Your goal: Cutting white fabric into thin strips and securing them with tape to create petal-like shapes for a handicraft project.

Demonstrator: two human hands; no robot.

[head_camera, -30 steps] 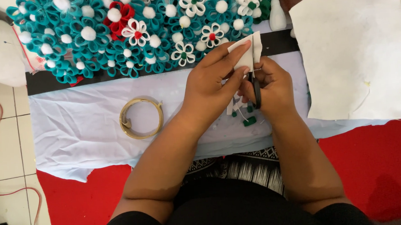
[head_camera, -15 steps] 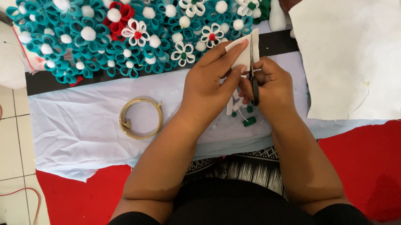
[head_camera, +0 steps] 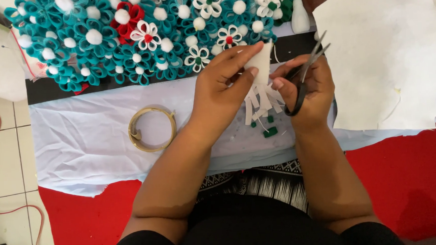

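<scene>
Fingers: left hand [head_camera: 221, 94] pinched the white felt piece [head_camera: 262, 67] between thumb and fingertips; right hand [head_camera: 309, 94] was closed through the loops of the scissors [head_camera: 304, 82].
Blades: parted, tips aimed toward 1 o'clock, clear of the felt.
Change: half a second before, the blades lay closed and near upright against the felt's right edge; since then they had swung out and opened. I judged one snip finished and the tool readied for another.
Felt axis: long axis ran from 12 to 6 o'clock, solid end up in the pinch, cut strips [head_camera: 260, 105] hanging down toward 6.
Felt place: between both hands, above the white cloth [head_camera: 88, 140], at 6 o'clock from the teal flower mat [head_camera: 122, 37].
Nearby: tape ring [head_camera: 152, 129] at 9 o'clock from the left hand; large white sheet [head_camera: 391, 61] at 3 o'clock from the right; green scraps [head_camera: 270, 132] under the strips.
</scene>
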